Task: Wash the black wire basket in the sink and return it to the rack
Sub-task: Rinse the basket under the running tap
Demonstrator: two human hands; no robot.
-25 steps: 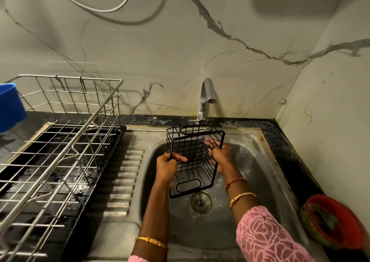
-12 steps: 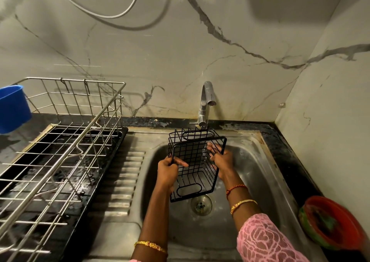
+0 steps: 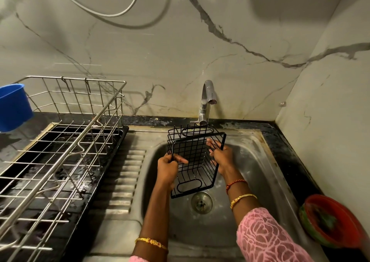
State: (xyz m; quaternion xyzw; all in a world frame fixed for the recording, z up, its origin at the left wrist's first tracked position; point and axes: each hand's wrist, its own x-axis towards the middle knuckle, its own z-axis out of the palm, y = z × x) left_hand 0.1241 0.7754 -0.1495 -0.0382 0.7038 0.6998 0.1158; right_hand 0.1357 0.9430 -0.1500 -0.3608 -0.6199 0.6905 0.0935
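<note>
The black rectangular wire basket [image 3: 195,157], a grid of thin bars with oval handle loops at both ends, hangs tilted above the steel sink [image 3: 258,161], under the tap. The left hand [image 3: 167,168] clamps its left rim; the right hand [image 3: 221,155] presses open-fingered against its right side.

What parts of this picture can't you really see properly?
- Head view: the far side of the black wire basket is partly covered by the right hand.
- The left hand hides its own palm and the rim it grips.
- The red bowl is blurred and cut off by the right edge.
- The blue cup and the dish rack run off the left edge.
- Whether water runs from the tap: too faint to tell.
</note>
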